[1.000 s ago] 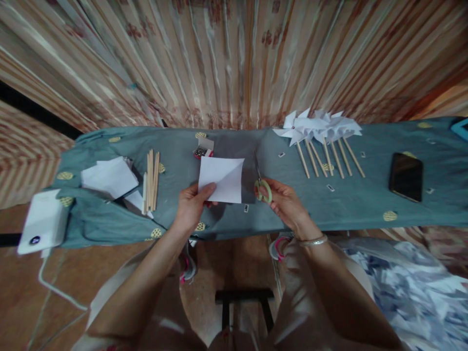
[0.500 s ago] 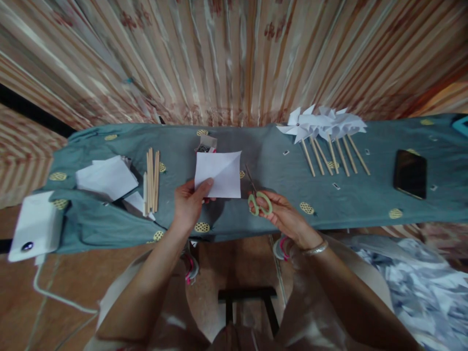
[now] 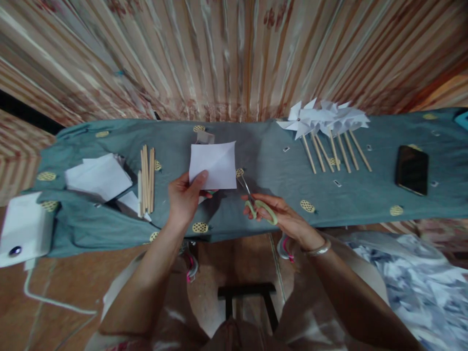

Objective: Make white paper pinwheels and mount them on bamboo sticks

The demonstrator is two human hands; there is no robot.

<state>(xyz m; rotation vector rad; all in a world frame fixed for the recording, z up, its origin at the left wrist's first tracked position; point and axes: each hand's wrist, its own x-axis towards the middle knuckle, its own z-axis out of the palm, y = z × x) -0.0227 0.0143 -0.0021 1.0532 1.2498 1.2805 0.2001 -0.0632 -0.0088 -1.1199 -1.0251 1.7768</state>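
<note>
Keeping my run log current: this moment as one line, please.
Left hand: holds white paper | Right hand: holds green-handled scissors | Scissors: tips near paper's right edge, contact unclear

Scissors: one pair. Held paper sheet: one. Pinwheel sticks: seven. Phone: one. Bangle: one.

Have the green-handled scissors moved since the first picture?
Yes. Judged against the black smartphone, the green-handled scissors have shifted left, farther from it, and lower in the view.
</note>
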